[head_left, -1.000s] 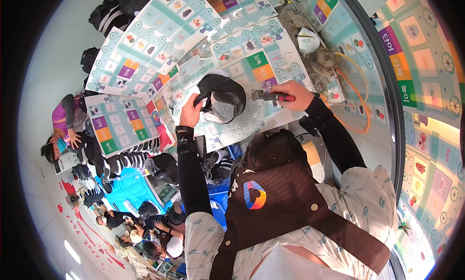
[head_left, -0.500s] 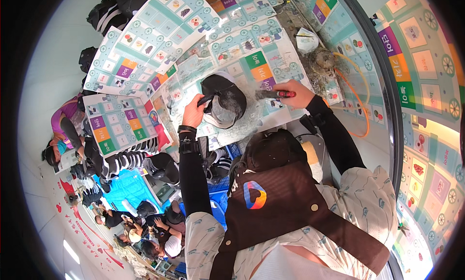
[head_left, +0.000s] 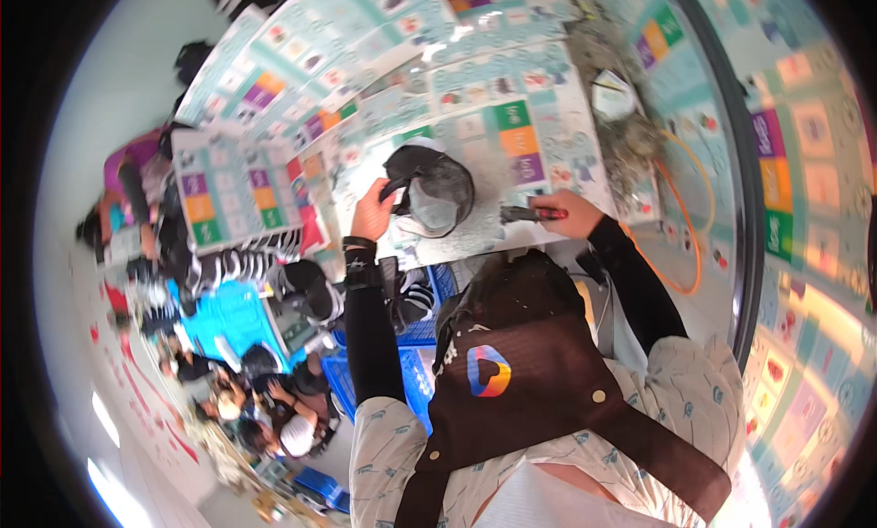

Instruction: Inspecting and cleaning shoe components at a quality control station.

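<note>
My left hand (head_left: 372, 212) is closed on the dark edge of a black and grey cap (head_left: 448, 195), which sits over the sheet-covered worktop (head_left: 484, 240). Gripped in my right hand (head_left: 574, 215) is a small brush (head_left: 548, 214) with a red-and-black handle and a dark head. That head points left toward the cap and stands a little apart from it. Motion blurs the fine detail of both the cap and the brush.
Printed boards (head_left: 239, 185) stand left of the worktop, beside stacked caps (head_left: 306, 286). Blue crates (head_left: 416, 386) are below my left arm. An orange hose (head_left: 683, 245) hangs at the right, near a white cup-shaped thing (head_left: 612, 97). Other people sit at the lower left.
My right hand and the brush sit lower relative to the cap. The cap is turned somewhat in my left hand. The whole view has shifted, with more blur.
</note>
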The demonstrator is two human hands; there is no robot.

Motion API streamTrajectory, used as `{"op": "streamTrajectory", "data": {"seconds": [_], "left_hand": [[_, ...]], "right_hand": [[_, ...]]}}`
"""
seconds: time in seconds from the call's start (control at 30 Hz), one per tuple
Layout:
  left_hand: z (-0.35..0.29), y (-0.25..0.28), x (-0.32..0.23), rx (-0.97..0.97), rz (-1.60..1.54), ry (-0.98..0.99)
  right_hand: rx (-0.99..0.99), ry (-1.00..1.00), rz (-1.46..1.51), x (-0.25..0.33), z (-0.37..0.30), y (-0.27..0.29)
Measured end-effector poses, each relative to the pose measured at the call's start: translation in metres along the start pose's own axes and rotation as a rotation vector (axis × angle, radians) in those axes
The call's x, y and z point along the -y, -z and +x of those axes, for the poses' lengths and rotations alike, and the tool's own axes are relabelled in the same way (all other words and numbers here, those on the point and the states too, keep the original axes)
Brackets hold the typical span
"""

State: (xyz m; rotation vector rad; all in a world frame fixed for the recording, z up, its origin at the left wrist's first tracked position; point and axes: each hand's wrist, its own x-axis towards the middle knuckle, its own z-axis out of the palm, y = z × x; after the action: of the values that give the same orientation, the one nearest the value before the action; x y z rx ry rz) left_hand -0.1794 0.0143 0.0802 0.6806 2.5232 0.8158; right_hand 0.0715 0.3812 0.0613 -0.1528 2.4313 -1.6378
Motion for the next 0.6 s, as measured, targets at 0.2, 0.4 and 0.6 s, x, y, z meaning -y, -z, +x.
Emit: {"op": "streamTrajectory", "data": {"seconds": [0.2,0.4,0.6], "left_hand": [[-0.084,-0.007,0.053,-0.169,0.039,0.248],[-0.271,-0.054,0.1,-0.593,-1.022,0.682],[-0.4,-0.112,0.206,-0.847,-0.87,0.692]], "right_hand": [[-0.292,-0.132,-0.246,-0.086,0.018,-0.042],[-0.251,-0.407,-0.707,-0.14,0.033,-0.053],[-0.095,-0.286,-0.733,-0.106,0.066,-0.056]]}}
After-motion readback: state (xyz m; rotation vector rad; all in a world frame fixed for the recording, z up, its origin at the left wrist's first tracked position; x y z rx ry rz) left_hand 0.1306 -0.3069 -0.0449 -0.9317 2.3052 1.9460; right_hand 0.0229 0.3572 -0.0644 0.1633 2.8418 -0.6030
